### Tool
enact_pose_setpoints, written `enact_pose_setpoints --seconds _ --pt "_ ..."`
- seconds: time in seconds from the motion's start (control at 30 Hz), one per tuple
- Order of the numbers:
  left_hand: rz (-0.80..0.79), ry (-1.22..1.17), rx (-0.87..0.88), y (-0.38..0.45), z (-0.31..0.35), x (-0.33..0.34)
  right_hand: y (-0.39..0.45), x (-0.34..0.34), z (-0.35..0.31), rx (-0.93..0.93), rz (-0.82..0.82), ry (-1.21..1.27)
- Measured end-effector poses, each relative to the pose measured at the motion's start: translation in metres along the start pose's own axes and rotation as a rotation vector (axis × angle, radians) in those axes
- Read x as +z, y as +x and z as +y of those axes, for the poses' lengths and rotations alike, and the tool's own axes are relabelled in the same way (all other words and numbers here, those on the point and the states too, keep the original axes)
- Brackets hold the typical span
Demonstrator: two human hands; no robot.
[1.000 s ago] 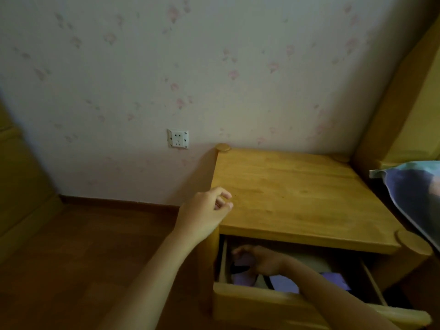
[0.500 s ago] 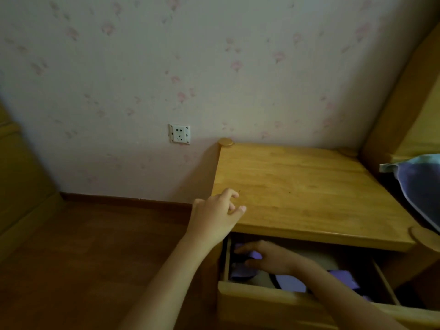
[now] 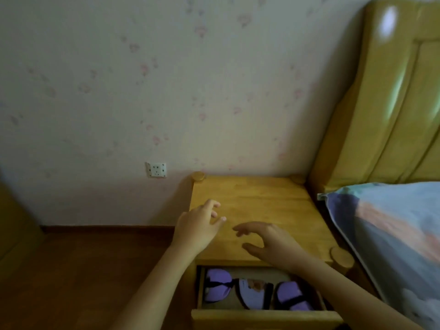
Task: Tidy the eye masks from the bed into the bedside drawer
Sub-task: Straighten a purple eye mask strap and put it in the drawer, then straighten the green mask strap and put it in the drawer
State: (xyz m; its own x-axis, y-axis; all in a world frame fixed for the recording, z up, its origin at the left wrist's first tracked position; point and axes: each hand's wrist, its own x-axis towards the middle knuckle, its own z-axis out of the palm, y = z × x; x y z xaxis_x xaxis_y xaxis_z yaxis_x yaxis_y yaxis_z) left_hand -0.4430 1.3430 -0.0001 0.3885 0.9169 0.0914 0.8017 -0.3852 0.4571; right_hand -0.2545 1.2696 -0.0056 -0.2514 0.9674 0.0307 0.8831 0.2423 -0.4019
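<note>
Nearest me, the pale wooden bedside drawer (image 3: 262,316) stands pulled open, and the soft purple eye masks with black straps (image 3: 256,291) lie inside it in a row, their long axes running left to right along the drawer front. One sits at the left end, one at the right, and a paler one with a small printed picture lies between them; the dim light blurs that print, so I cannot make out any writing.

Just beyond the drawer, both my hands hover over the top of the light wooden bedside cabinet (image 3: 266,198). My right hand (image 3: 269,241) is empty, fingers spread and curled loosely, thumb apart, above the cabinet's front half. My left hand (image 3: 200,227) is over the cabinet's left edge, also empty, fingers loosely spread.

Right of the cabinet lies a blue and pink patterned pillow (image 3: 390,234) against a yellow padded headboard (image 3: 385,103). Left of the cabinet is dark brown wood flooring (image 3: 78,277). Behind it, floral wallpaper (image 3: 166,79) carries a white wall socket (image 3: 156,169).
</note>
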Motion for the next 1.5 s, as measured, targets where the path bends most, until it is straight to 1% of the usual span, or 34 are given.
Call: enact_pose_setpoints --seconds 0.1,0.23,0.47,0.57,0.7,0.8,0.9,1.0,1.13,1.4,1.5 --pt "0.000 -0.085 -0.001 0.005 0.044 -0.061 -0.011 -0.079 -0.017 0.069 0.082 0.013" --pt "0.002 -0.106 0.024 0.014 0.115 -0.149 -0.032 -0.193 -0.044 0.122 0.160 0.027" --pt "-0.001 -0.054 0.174 0.014 0.252 -0.317 -0.087 -0.399 -0.102 0.213 0.272 -0.012" --pt "-0.009 -0.053 0.254 -0.002 0.298 -0.370 -0.121 -0.466 -0.128 0.241 0.309 -0.050" --pt "0.002 -0.059 0.363 -0.025 0.344 -0.417 -0.172 -0.527 -0.166 0.267 0.359 -0.144" --pt "0.011 -0.070 0.472 -0.042 0.376 -0.440 -0.216 -0.553 -0.197 0.337 0.428 -0.185" --pt "-0.013 -0.055 0.618 -0.064 0.406 -0.454 -0.263 -0.564 -0.229 0.427 0.502 -0.225" --pt "-0.033 -0.054 0.753 -0.092 0.440 -0.461 -0.315 -0.567 -0.263 0.555 0.568 -0.268" --pt "-0.067 -0.113 0.943 -0.144 0.483 -0.458 -0.392 -0.556 -0.314 0.720 0.640 -0.298" --pt "-0.231 -0.186 1.321 -0.304 0.577 -0.442 -0.582 -0.515 -0.438 1.058 0.760 -0.390" --pt "-0.250 -0.241 1.472 -0.389 0.616 -0.438 -0.664 -0.496 -0.496 1.240 0.736 -0.481"
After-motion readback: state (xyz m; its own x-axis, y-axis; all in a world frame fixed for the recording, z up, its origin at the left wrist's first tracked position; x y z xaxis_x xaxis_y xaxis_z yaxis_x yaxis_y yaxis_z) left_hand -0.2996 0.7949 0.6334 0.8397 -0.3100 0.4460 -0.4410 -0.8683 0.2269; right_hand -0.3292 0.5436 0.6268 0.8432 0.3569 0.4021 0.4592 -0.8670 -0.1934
